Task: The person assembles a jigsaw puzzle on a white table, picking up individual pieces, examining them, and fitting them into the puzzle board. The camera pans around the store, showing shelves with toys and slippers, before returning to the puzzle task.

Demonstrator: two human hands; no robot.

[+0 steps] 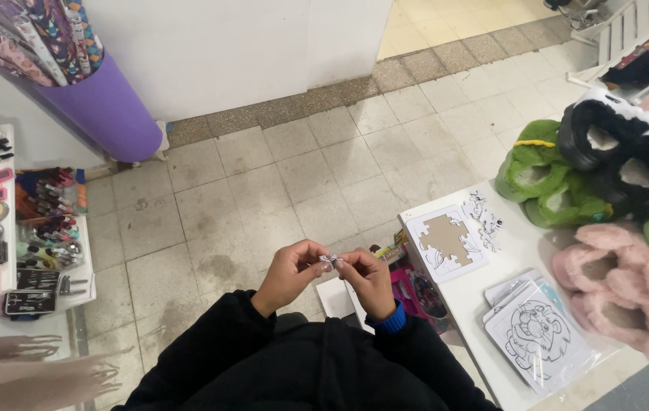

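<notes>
My left hand (288, 274) and my right hand (369, 280) meet in front of my chest, fingertips pinched together on a small black-and-white puzzle piece (330, 260). To the right, on a white table (458, 293), lies a puzzle board (446, 242) with most of its brown middle bare and pieces set along its edges. Several loose pieces (486, 215) lie just behind the board. Both sleeves are black, with a blue cuff on the right wrist.
Wrapped line-drawing puzzles (541, 335) lie at the table's near end. Plush slippers, green (545, 179), black and pink (629, 281), crowd its right side. A shelf of cosmetics (31, 228) stands at left, by a purple bin (104, 106) of wrapping-paper rolls. Tiled floor lies between.
</notes>
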